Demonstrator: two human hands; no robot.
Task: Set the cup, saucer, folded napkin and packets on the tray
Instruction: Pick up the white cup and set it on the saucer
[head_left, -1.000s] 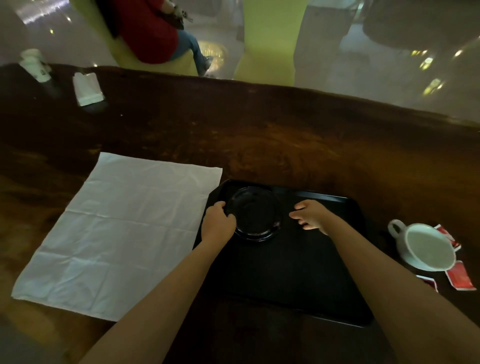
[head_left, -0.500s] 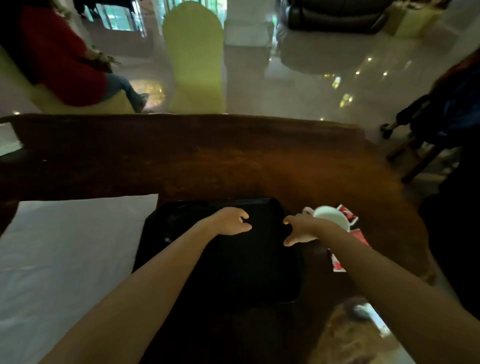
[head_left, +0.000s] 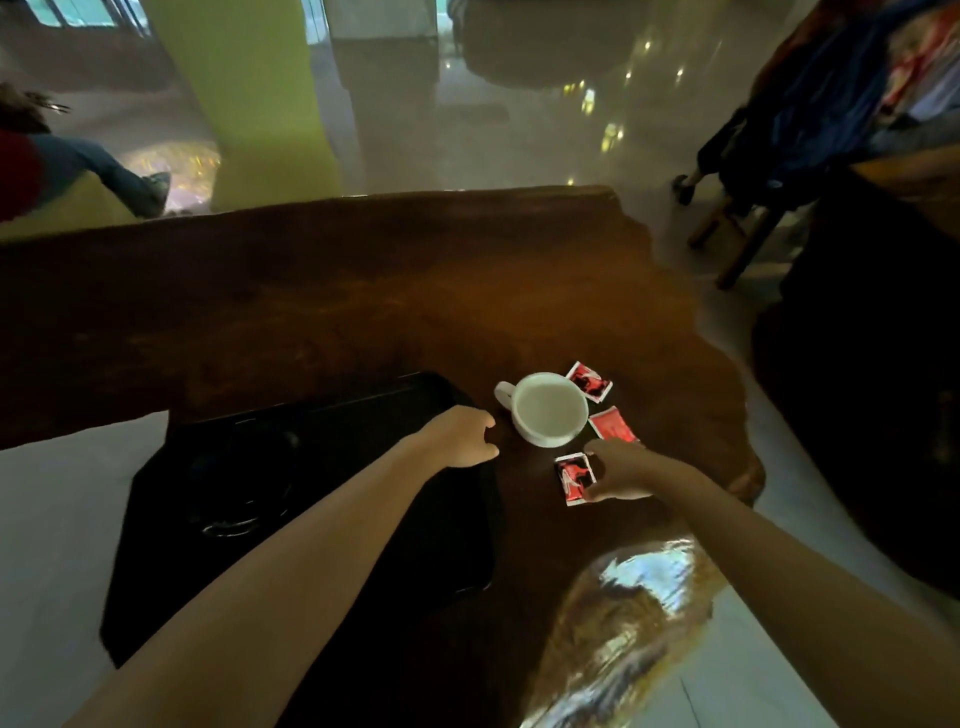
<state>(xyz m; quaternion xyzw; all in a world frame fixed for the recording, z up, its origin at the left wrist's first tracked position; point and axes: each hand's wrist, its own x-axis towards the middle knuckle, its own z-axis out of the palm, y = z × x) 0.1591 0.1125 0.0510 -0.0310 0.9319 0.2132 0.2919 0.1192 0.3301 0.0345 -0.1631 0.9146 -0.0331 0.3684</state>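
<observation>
Hands have shifted toward the table's (head_left: 363, 291) right edge: empty, loosely curled left hand (head_left: 462, 436) beside the cup (head_left: 549, 410); right hand (head_left: 621, 470) pinches the nearest packet (head_left: 571, 478).

I see white cup (head_left: 549, 410) upright beside black tray (head_left: 332, 415); dark saucer (head_left: 244, 483) on tray; three red packets (head_left: 574, 478) near cup.

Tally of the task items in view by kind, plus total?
cup: 1
saucer: 1
packets: 3
napkin: 1
tray: 1
Total: 7
</observation>
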